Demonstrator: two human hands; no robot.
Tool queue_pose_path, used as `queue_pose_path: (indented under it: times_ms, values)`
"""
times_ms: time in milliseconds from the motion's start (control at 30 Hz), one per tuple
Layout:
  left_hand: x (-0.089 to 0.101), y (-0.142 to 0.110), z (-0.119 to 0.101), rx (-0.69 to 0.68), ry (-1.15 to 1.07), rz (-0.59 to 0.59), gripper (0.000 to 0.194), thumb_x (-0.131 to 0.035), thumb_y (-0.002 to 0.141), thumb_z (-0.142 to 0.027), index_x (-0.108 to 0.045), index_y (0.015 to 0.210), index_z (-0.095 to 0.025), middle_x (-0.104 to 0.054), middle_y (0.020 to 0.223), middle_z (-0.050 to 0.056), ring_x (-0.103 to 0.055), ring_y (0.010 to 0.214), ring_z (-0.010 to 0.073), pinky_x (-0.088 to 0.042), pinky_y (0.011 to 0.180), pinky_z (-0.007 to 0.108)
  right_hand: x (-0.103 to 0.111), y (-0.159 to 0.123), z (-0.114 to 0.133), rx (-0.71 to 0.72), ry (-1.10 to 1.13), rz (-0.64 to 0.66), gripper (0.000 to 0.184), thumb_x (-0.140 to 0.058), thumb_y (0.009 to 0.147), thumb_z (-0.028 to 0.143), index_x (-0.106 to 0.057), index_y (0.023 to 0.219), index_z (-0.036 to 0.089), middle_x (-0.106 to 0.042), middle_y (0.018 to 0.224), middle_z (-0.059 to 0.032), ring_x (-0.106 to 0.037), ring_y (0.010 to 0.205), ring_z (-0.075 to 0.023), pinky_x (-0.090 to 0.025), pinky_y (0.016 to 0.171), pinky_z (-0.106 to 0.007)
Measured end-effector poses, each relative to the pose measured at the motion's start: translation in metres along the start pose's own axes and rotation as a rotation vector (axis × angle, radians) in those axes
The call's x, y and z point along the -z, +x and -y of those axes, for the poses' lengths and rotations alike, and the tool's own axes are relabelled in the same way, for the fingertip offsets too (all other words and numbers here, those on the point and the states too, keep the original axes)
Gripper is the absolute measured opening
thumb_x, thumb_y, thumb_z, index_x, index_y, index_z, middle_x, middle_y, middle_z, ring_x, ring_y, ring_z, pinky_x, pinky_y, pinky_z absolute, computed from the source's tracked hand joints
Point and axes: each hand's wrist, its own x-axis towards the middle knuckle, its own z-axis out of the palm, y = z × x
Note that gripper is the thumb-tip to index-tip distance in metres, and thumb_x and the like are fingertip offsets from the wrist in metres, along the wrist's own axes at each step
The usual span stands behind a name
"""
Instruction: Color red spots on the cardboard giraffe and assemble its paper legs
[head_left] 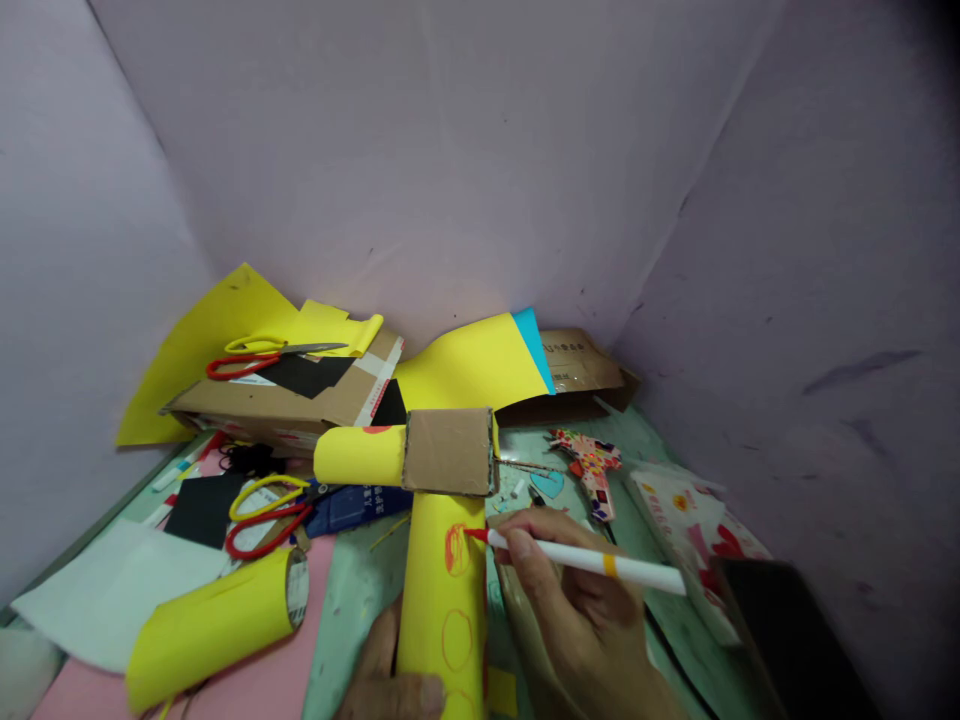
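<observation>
My right hand (577, 610) is closed on a white marker (600, 563) with a red tip and a yellow band. The tip touches a red scribbled circle on a yellow paper-covered tube (442, 610) that stands upright in front of me. A second, outlined red circle is lower on the tube. A brown cardboard block (450, 452) and a yellow cross tube (360, 456) sit on top of it. My left hand (394, 675) grips the tube at its base, fingers wrapped round it.
A yellow-wrapped roll (210, 625) lies at the left on pink paper (262, 690). Two pairs of scissors (266, 515) (259, 356), a cardboard box (285, 405), yellow sheets (472, 365), black paper and a patterned cutout (592, 465) crowd the table. Purple walls enclose the corner.
</observation>
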Motion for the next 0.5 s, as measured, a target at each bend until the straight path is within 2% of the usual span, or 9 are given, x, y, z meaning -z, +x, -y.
queue_pose_path:
  times_ms: [133,333,500]
  values:
    - [-0.0017,0.0008,0.0000,0.000,-0.023,0.018,0.098,-0.081,0.058,-0.027,-0.035,0.144,-0.019,-0.077,0.101,0.007,-0.063,0.110,0.0352,-0.046,0.094,0.045,-0.0013,-0.0008,0.0009,-0.060,0.024,-0.012,0.012,-0.057,0.092,0.018,-0.066,0.088,0.025,-0.069,0.078,0.0011,-0.066,0.072,-0.0152,-0.050,0.066,-0.027]
    - [0.0066,0.0012,0.0001,0.014,0.047,0.036,0.092,-0.080,0.060,-0.029,-0.039,0.142,-0.019,-0.075,0.107,0.011,-0.065,0.108,0.0387,-0.048,0.091,0.049,-0.0033,0.0005,0.0033,-0.084,0.016,-0.026,0.013,-0.058,0.091,0.020,-0.069,0.088,0.026,-0.069,0.077,0.0018,-0.065,0.070,-0.0149,-0.049,0.066,-0.027]
    - [0.0068,0.0016,-0.0009,0.000,0.050,0.057,0.092,-0.079,0.061,-0.031,-0.038,0.143,-0.020,-0.072,0.113,0.012,-0.063,0.111,0.0398,-0.047,0.095,0.053,-0.0015,0.0009,0.0027,-0.044,-0.001,-0.006,0.012,-0.058,0.092,0.019,-0.067,0.088,0.026,-0.069,0.078,0.0016,-0.065,0.071,-0.0149,-0.049,0.066,-0.027]
